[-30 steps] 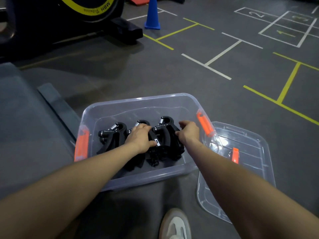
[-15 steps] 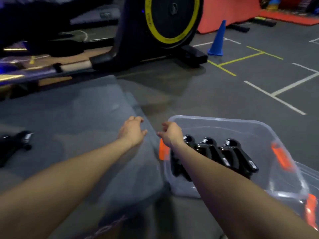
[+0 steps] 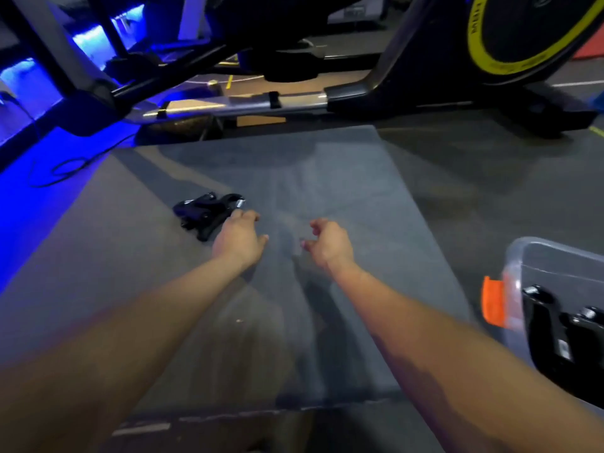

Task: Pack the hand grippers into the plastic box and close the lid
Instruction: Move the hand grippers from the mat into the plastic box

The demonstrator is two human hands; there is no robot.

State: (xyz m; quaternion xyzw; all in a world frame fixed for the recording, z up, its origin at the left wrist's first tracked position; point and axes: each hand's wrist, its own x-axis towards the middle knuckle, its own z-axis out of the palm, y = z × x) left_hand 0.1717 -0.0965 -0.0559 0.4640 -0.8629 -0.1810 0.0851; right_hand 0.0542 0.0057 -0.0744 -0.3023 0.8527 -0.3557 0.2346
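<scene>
A small pile of black hand grippers lies on a grey mat, left of centre. My left hand hovers right beside the pile with loosely curled fingers, holding nothing. My right hand is further right above the mat, fingers also loosely curled and empty. The clear plastic box with an orange latch sits at the right edge, with black hand grippers inside it. The lid is out of view.
An exercise bike with a yellow-ringed flywheel and its long base rail stand behind the mat. A black cable lies on the blue-lit floor at the left. The mat's front edge drops to the floor near me.
My view swung left from the box to the mat. Both hands left the grippers in the box and moved left over the mat; the left hand now reaches the loose pile.
</scene>
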